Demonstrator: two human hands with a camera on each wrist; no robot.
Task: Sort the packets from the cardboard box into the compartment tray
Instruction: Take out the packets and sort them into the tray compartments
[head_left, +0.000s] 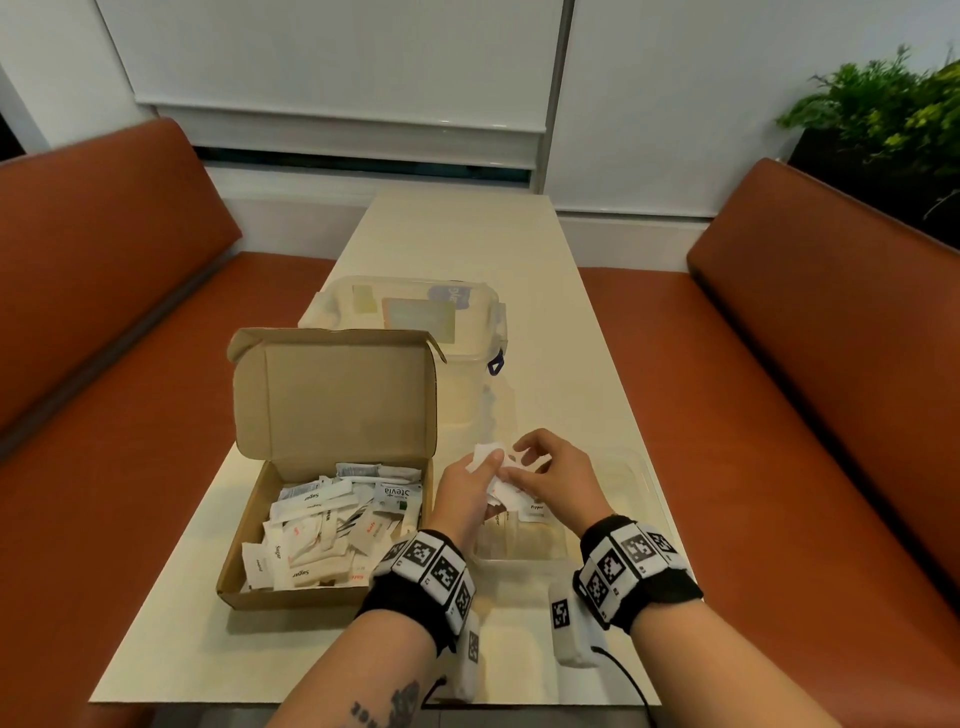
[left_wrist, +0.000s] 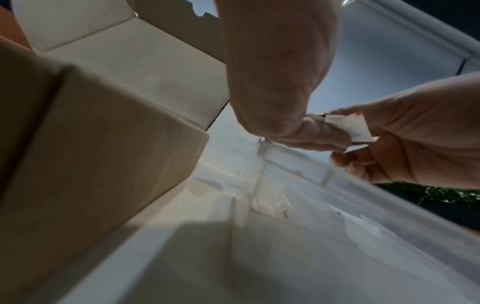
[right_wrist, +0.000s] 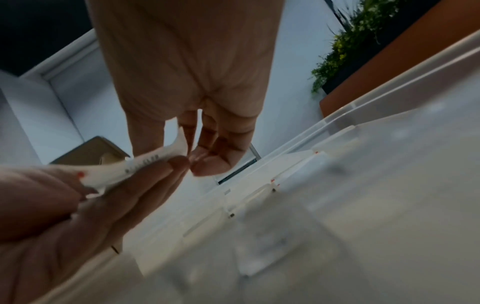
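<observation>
Hands over compartment tray (head_left: 644, 499), left hand (head_left: 467, 491) gripping packets (head_left: 488, 454), right hand (head_left: 558, 470) pinching one.

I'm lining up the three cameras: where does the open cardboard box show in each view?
Head: cardboard box, left of centre, lid up, beside the left hand.
Left wrist: fills the left side.
Right wrist: only a brown corner at mid-left.
Shared landmark: the white packet held between both hands.

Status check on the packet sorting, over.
Left hand holds white packets; right hand pinches one of them. Both over the compartment tray. Cardboard box still full. Nothing in the way.
</observation>
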